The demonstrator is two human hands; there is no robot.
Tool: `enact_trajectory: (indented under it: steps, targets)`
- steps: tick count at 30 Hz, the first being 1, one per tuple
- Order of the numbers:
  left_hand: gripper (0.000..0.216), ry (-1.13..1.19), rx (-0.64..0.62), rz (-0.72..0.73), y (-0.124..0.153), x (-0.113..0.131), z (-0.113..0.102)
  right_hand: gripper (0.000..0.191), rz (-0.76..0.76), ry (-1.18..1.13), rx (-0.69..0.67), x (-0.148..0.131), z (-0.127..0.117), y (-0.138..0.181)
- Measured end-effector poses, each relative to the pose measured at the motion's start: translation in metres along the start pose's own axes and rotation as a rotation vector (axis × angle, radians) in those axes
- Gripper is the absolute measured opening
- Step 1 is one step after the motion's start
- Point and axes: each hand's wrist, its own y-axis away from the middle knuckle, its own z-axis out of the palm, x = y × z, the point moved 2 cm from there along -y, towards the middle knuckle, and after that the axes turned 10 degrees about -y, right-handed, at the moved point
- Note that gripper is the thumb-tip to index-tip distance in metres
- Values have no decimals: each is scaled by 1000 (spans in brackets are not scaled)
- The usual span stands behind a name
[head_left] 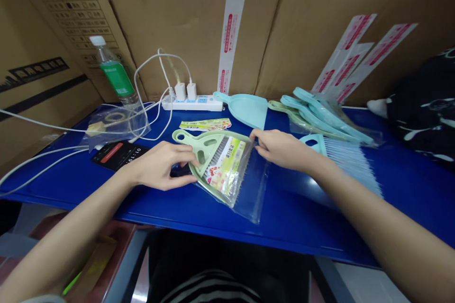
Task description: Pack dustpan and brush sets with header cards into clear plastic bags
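A pale green dustpan (192, 140) lies tilted over the blue table with a matching hand brush (205, 153) nested in it. A printed label card (227, 161) covers part of the bristles, and a clear plastic bag (253, 196) wraps the wide end of the set and trails past it. Fingers of my left hand (165, 163) are closed on the dustpan's near left edge, thumb below. At the upper right corner, my right hand (275, 147) pinches the bag's edge. Just right of that hand lies a light blue brush (350, 158), partly hidden by my forearm.
Behind the set are several label cards (205, 124), a blue dustpan (247, 106) and a white power strip (209, 103). Bagged dustpan sets (320, 111) are piled at right. A phone (119, 154), cables and a bottle (115, 75) stand left. Cardboard boxes (199, 19) wall the back.
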Motion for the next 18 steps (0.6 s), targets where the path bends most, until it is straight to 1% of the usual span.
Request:
enact_trajectory:
  steps: [2,5,7,10,12,15,18]
  targets:
    - [26,-122,27,-62,-1,-3,0,21,-12,1,-8,3,-2,3]
    - [34,-398,102,-273,0,-12,2,15,-34,0,2,4,-4,4]
    - [39,-490,95,-359,0,-18,5,14,-40,-10,0,3,-4,4]
    - [43,-499,31,-362,0,-23,8,16,-21,-35,-36,0,-4,4]
    - [39,-504,9,-354,-1,-24,9,16,0,-38,-58,-2,-4,4]
    - [31,-545,16,-355,-2,-24,9,14,24,-20,-73,-3,-5,4]
    - [29,-576,25,-351,-2,-25,9,15,29,-13,-69,-3,-5,4]
